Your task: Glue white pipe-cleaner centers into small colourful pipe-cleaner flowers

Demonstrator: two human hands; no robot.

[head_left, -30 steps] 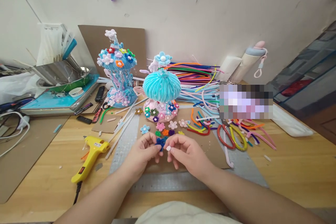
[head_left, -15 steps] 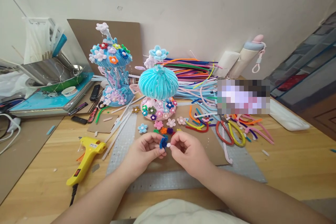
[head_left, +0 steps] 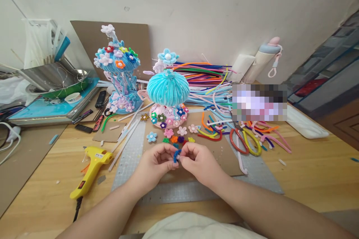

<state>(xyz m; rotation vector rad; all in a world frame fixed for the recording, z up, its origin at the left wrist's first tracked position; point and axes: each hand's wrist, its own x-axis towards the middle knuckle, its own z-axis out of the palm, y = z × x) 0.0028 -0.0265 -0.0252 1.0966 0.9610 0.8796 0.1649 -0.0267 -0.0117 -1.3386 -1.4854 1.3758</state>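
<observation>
Wooden tabletop (head_left: 305, 175); gray cutting mat (head_left: 202, 190) on it; cardboard sheet (head_left: 227, 157) on the mat. Turquoise fuzzy dome (head_left: 168, 89) stands beyond, limiting forward reach. Yellow glue gun (head_left: 90, 173) off left, scissors (head_left: 245, 141) right. Small loose flowers (head_left: 168, 133) lie just ahead. Blue pipe-cleaner flower (head_left: 175, 155) is above the cardboard, left hand's (head_left: 154, 161) fingers clamped on it: likely light, soft, easily bent; best pinched at a petal. Smallest, white piece (head_left: 178, 157), nipped in right hand's (head_left: 198, 160) fingers, seemingly touching the flower; contact partly hidden.
</observation>
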